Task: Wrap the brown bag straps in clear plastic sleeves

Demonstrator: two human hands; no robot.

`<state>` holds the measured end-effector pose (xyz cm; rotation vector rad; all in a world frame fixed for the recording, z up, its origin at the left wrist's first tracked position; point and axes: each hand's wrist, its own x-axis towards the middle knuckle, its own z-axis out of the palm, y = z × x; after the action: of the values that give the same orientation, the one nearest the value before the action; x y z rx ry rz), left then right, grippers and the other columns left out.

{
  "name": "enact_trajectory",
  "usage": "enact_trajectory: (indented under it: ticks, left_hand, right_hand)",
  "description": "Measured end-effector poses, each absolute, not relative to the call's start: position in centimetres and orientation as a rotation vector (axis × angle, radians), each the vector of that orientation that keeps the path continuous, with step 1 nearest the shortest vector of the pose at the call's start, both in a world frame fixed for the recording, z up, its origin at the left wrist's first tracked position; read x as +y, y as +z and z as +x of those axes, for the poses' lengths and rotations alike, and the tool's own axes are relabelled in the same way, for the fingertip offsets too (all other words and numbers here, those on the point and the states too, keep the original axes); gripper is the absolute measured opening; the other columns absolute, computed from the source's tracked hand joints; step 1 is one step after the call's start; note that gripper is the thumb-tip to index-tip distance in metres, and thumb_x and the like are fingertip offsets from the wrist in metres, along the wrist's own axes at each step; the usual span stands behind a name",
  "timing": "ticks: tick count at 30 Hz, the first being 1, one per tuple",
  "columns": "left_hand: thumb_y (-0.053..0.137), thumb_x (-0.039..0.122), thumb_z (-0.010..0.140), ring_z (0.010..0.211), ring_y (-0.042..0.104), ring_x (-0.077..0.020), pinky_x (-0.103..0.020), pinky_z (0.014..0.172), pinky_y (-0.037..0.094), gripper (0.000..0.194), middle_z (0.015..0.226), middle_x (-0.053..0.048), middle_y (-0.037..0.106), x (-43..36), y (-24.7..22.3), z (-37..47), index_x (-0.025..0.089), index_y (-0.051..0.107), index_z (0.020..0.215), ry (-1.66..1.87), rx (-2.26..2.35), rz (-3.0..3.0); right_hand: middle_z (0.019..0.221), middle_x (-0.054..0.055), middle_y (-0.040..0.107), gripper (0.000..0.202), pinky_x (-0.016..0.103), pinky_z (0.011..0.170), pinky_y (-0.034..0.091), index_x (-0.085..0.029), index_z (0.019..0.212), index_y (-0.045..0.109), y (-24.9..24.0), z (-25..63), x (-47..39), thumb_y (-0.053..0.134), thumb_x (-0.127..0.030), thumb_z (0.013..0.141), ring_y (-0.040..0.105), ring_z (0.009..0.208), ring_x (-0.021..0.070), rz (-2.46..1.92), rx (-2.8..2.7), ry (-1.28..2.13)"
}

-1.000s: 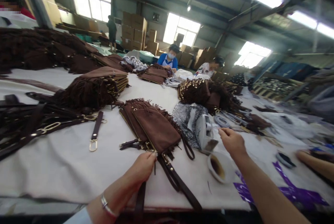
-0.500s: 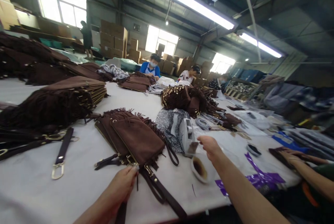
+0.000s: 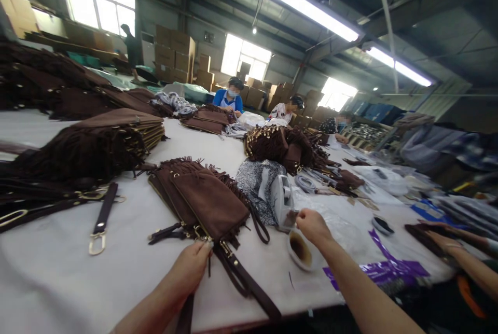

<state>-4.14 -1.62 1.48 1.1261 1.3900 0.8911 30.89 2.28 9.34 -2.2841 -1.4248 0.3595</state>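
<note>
Brown fringed bags point(image 3: 210, 199) lie stacked in front of me, with dark straps hanging toward the table's near edge. My left hand point(image 3: 194, 261) is closed on the metal clasp and strap end at the top bag's lower corner. To the right, a white tape dispenser point(image 3: 280, 202) stands against a black-and-white speckled cloth point(image 3: 254, 186). My right hand point(image 3: 313, 226) is closed in a pinch at the dispenser's front end; what the fingertips hold is too small to make out. Just below that hand is a white roll point(image 3: 299, 251) with a brown inside.
Piles of brown bags point(image 3: 128, 137) cover the left of the white table point(image 3: 128, 282). A dark strap with a buckle point(image 3: 104, 217) lies nearer. Purple plastic point(image 3: 392, 269) is at right, near another person's hands point(image 3: 443, 243) on brown material. Several people sit beyond.
The view has shifted slightly, so the table's things appear a little to the right. My left hand stays at the clasp and my right hand stays by the dispenser, its fingers drawn more closed.
</note>
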Motion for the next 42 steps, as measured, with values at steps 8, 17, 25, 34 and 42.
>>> enact_trajectory:
  ticks: [8, 17, 25, 34, 42]
  left_hand:
    - [0.038, 0.031, 0.090, 0.073, 0.056, -0.0190, -0.029, 0.068, 0.039, 0.031, 0.075, -0.007, 0.064, -2.2, 2.0, -3.9, 0.017, 0.059, 0.072, 0.780, 1.543, 1.498]
    - [0.035, 0.028, 0.094, 0.080, 0.063, -0.0221, -0.031, 0.069, 0.041, 0.028, 0.087, -0.013, 0.068, -3.2, 2.8, -3.9, 0.015, 0.060, 0.089, 0.661, 1.683, 1.793]
    - [0.030, 0.034, 0.096, 0.080, 0.066, -0.0227, -0.031, 0.067, 0.044, 0.031, 0.089, -0.012, 0.068, -3.8, 2.3, -4.4, 0.017, 0.056, 0.097, 0.570, 1.720, 1.828]
    - [0.036, 0.031, 0.095, 0.079, 0.067, -0.0274, -0.034, 0.067, 0.047, 0.032, 0.088, -0.017, 0.068, -4.3, 0.8, -4.5, 0.013, 0.051, 0.117, 0.761, 1.696, 1.737]
    - [0.030, 0.014, 0.092, 0.088, 0.063, -0.0254, -0.037, 0.080, 0.049, 0.032, 0.100, -0.016, 0.065, -4.5, 0.1, -4.7, 0.016, 0.053, 0.115, 0.821, 1.590, 2.022]
  right_hand:
    - [0.067, 0.003, 0.068, 0.018, 0.027, 0.062, 0.040, -0.020, 0.074, 0.067, 10.6, 25.4, -1.0, 0.054, -0.030, 0.079, 0.058, 0.063, 0.0173, -1.967, -1.861, 0.666]
    - [0.053, 0.000, 0.063, 0.018, 0.019, 0.044, 0.032, -0.016, 0.062, 0.062, 8.4, 10.9, 0.5, 0.059, -0.028, 0.075, 0.045, 0.045, 0.0077, -1.647, -1.792, 1.374]
    - [0.043, -0.001, 0.057, 0.022, 0.020, 0.036, 0.027, -0.017, 0.054, 0.059, 6.2, 9.4, 2.0, 0.066, -0.030, 0.070, 0.041, 0.036, 0.0073, -1.852, -1.765, 1.318]
    - [0.041, -0.003, 0.055, 0.023, 0.019, 0.035, 0.026, -0.018, 0.055, 0.058, 6.2, 8.1, 1.1, 0.066, -0.032, 0.070, 0.041, 0.036, 0.0069, -1.947, -1.694, 1.216]
    - [0.043, -0.001, 0.056, 0.021, 0.021, 0.040, 0.030, -0.017, 0.054, 0.060, 6.4, 7.9, 0.3, 0.062, -0.029, 0.070, 0.044, 0.039, 0.0089, -1.939, -1.658, 1.170]
